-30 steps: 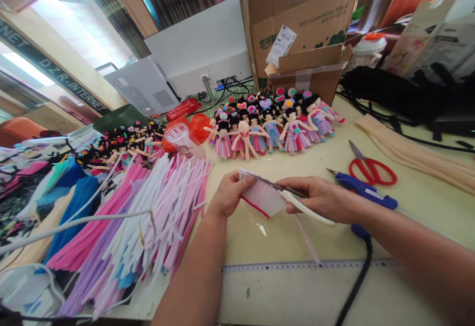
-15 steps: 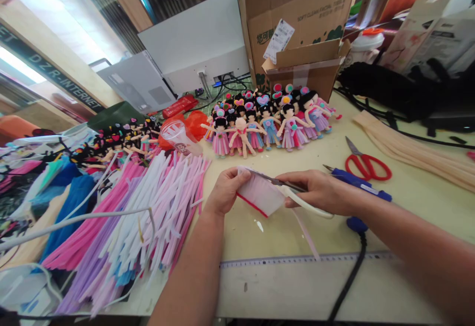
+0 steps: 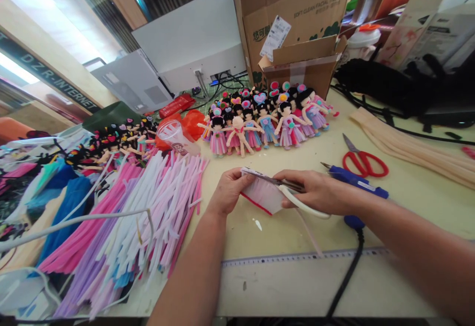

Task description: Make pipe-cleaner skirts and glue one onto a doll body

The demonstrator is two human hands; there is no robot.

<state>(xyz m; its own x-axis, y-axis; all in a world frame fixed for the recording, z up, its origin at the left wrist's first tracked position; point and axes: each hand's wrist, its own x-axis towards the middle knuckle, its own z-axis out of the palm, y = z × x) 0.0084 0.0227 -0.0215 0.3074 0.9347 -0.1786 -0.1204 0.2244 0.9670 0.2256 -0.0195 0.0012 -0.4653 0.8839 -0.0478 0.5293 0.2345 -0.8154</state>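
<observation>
My left hand (image 3: 230,190) pinches the left end of a small pale pink-white fuzzy panel (image 3: 264,195) with a red lower edge. My right hand (image 3: 315,190) is closed around scissors (image 3: 307,204) with a white handle. Their metal blades lie along the panel's upper edge; whether the blades are parted, I cannot tell. From under my right hand a thin pale pink strip (image 3: 309,234) hangs toward the ruler. Behind both hands stand several finished-looking dolls (image 3: 289,125) in fuzzy skirts, with one plain beige figure (image 3: 239,133) in front.
Bundles of pipe cleaners (image 3: 148,207) cover the left side. Red-handled scissors (image 3: 365,163) and a blue glue gun (image 3: 358,182) lie to the right, beside beige strips (image 3: 404,143). A ruler (image 3: 278,258) runs along the front. A cardboard box (image 3: 293,29) and plastic cup (image 3: 176,135) stand behind.
The view has shifted slightly. The panel has turned a little in my left hand, and the scissors have stayed along its upper edge.
</observation>
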